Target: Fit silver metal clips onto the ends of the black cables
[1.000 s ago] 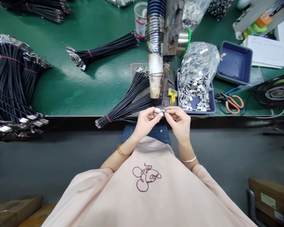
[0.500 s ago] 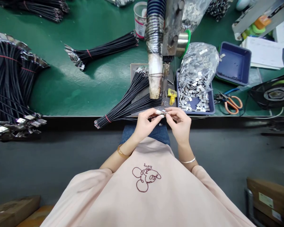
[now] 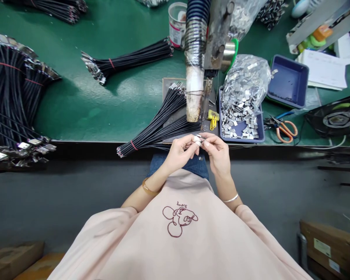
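At the front edge of the bench my left hand (image 3: pixel 179 151) and my right hand (image 3: pixel 219 152) meet fingertip to fingertip. White covers sit on some left fingertips, which pinch what looks like the end of a black cable, mostly hidden by the fingers. My right thumb and forefinger close on a small silvery metal connector (image 3: pixel 204 141) against it. Just left of the hands lies a bundle of black cables (image 3: pixel 160 120), tied with a red band and partly over a dark board (image 3: pixel 168 84). A yellow clip-like piece (image 3: pixel 213 119) lies beyond my right hand.
A ribbed hose (image 3: pixel 194 93) hangs over the board beside a solder wire spool (image 3: pixel 229 54). Right of it stands a blue tray (image 3: pixel 241 137) of metal connectors, then orange-handled pliers (image 3: pixel 287 131) and a fan (image 3: pixel 335 114). More cable bundles (image 3: pixel 131 60) lie left.
My right hand has shifted slightly left and turned a little, with the small metal piece tilted differently between the fingertips. The view has moved slightly; both hands stay pinched together.
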`<state>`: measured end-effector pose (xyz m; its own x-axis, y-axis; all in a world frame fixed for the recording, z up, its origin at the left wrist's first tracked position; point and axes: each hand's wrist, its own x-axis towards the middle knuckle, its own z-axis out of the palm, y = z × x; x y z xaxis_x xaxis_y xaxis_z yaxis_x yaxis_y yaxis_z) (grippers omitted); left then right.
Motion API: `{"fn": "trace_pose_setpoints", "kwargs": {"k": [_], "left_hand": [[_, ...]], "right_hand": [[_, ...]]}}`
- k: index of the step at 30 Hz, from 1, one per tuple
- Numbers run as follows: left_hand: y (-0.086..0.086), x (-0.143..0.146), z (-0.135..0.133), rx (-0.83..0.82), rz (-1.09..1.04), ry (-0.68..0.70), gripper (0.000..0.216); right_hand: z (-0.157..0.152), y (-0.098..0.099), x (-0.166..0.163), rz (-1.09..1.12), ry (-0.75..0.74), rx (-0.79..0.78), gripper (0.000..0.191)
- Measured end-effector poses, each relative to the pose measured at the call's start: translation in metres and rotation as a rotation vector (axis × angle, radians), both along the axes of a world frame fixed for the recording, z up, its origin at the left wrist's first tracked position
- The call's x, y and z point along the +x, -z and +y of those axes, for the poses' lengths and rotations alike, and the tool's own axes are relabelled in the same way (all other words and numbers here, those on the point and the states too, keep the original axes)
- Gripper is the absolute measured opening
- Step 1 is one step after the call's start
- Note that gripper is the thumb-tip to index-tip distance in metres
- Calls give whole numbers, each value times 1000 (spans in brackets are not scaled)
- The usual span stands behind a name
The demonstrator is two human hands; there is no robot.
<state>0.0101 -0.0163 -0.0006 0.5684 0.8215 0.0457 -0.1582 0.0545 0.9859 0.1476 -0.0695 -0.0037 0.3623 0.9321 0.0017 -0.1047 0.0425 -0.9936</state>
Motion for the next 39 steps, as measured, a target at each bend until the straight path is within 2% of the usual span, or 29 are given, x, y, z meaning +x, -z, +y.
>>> {"fn": "trace_pose_setpoints", "kwargs": {"k": [3, 8, 13, 17, 20, 25, 28, 30, 32, 34, 37, 39], "left_hand": [[0, -2, 2, -140, -54, 52, 38], [-2, -2, 4, -259, -62, 20, 39], [-1, 3, 4, -259, -61, -64, 30], [-1, 8, 6, -249, -82, -131, 23], [-2, 9, 8, -252, -72, -129, 20], [-4, 6, 10, -228, -22, -50, 16], [-4, 4, 10, -207, 18, 19, 13], [-3, 3, 9, -198, 31, 15, 13], [-2, 4, 9, -184, 33, -21, 13], [-1, 6, 8, -169, 35, -51, 13], [-2, 8, 8, -154, 38, -83, 15], [-3, 8, 9, -173, 8, -104, 17]], "right_hand": [[2, 2, 0, 21, -28, -15, 14], [-1, -5, -2, -207, 77, 27, 13], [-10, -13, 0, -607, 255, 139, 12], [-15, -15, 2, -889, 222, 277, 6], [-14, -15, 2, -812, 149, 293, 9], [-8, -15, 10, -392, 61, 98, 12], [-5, -14, 17, -267, 15, 39, 16], [-5, -14, 20, -222, -9, 26, 15], [-5, -15, 19, -253, -8, 27, 14], [-6, -15, 15, -392, 63, 86, 11], [-8, -14, 8, -724, 167, 299, 7], [-10, -12, 6, -891, 148, 424, 14]]}}
